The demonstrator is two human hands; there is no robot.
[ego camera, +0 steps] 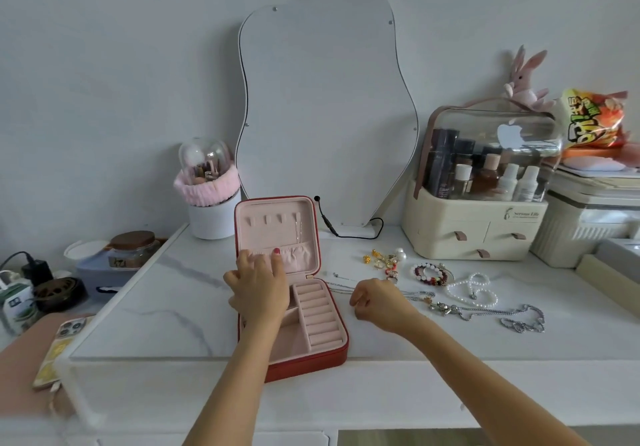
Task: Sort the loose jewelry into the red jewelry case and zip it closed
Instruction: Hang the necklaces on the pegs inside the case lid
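The red jewelry case (308,362) lies open near the table's front edge, its pink-lined lid (277,218) standing upright. A thin gold chain (298,234) hangs inside the lid. My left hand (258,286) reaches over the case, fingertips touching the lid's gathered pocket. My right hand (377,298) rests on the table just right of the case with curled fingers, over thin silver chains (341,276); a grip is not visible. Further right lie gold charms and pearl earrings (384,258), beaded bracelets (433,274), a pearl strand (472,289) and a heavier silver chain (502,314).
A wavy mirror (325,106) leans on the wall behind the case, its black cable beside the lid. A white brush cup (213,218) stands at back left, a cream cosmetics organizer (474,227) at back right. A phone (60,345) lies off the left edge.
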